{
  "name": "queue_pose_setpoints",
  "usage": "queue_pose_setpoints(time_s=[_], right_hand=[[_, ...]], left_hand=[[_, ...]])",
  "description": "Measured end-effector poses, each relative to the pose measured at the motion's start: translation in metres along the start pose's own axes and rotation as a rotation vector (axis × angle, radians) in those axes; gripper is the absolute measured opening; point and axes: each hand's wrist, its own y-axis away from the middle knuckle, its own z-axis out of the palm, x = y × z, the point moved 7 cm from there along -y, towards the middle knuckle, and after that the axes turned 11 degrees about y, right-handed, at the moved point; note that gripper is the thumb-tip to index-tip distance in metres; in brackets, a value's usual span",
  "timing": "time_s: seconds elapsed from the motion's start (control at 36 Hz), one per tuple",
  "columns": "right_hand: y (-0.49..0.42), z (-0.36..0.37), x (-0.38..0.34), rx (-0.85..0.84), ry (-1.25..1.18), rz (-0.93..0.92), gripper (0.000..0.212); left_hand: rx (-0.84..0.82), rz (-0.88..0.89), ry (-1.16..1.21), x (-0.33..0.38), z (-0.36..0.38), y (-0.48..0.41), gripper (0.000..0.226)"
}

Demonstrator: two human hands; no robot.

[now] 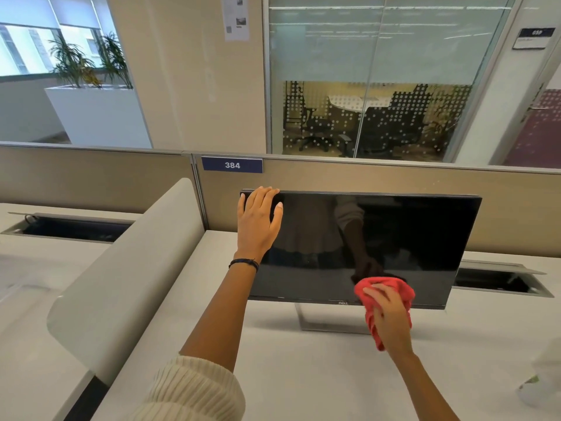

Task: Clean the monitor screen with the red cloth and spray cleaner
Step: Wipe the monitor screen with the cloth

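Clutching the red cloth (pixel 394 287) in a bunch, the right hand (pixel 391 320) presses it against the bottom edge of the monitor (pixel 409 238) screen, with its fingers curled round the fabric. A tail of cloth hangs below the palm, toward the wrist. Just left of the knuckles sits the maker's logo on the lower bezel. The screen is dark and reflects the hand and cloth above them.

Up and to the left of that hand, the left hand (pixel 258 220) lies flat on the monitor's top corner. Its fingers are straight and close together, reaching the upper edge, and its thumb is spread out on the glass. Whether the fingertips hook over the edge I cannot tell. A dark bracelet (pixel 244 263) circles this wrist, and a cream ribbed sleeve (pixel 194 390) is pushed up the forearm.

Below and between the two hands, the monitor's metal stand (pixel 306 320) rests on the white desk (pixel 273 360). Well to the right of the right hand, at the frame's edge, a pale bottle (pixel 540 381) with a green patch stands on the desk, too blurred to read. Beyond the left hand's fingertips runs a beige partition (pixel 364 180) carrying a blue label (pixel 232 165) marked 384. Left of the left forearm, a curved white divider (pixel 127 268) rises from the desk. Right of the monitor, an open cable tray (pixel 498 281) is set into the surface.
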Motion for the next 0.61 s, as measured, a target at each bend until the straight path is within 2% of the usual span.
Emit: queue_pose_setpoints(time_s=[0.08,0.14,0.28,0.47,0.61], right_hand=[[0.003,-0.040,0.021,0.315,-0.041,0.133,0.036],[0.002,-0.056,0.031,0.424,-0.013,0.202,0.042],[-0.004,-0.058,0.059,0.400,-0.053,0.340,0.051],[0.013,-0.020,0.063,0.311,-0.089,0.470,0.040],[0.031,0.010,0.043,0.270,-0.119,0.470,0.037]], left_hand=[[0.003,-0.001,0.006,0.000,0.001,0.000,0.051],[0.004,0.007,0.003,0.000,0.001,0.000,0.057],[0.021,0.016,0.006,0.002,0.000,0.001,0.048],[0.031,0.023,0.022,0.003,-0.001,0.001,0.047],[0.028,0.016,0.017,0.002,-0.001,0.002,0.055]])
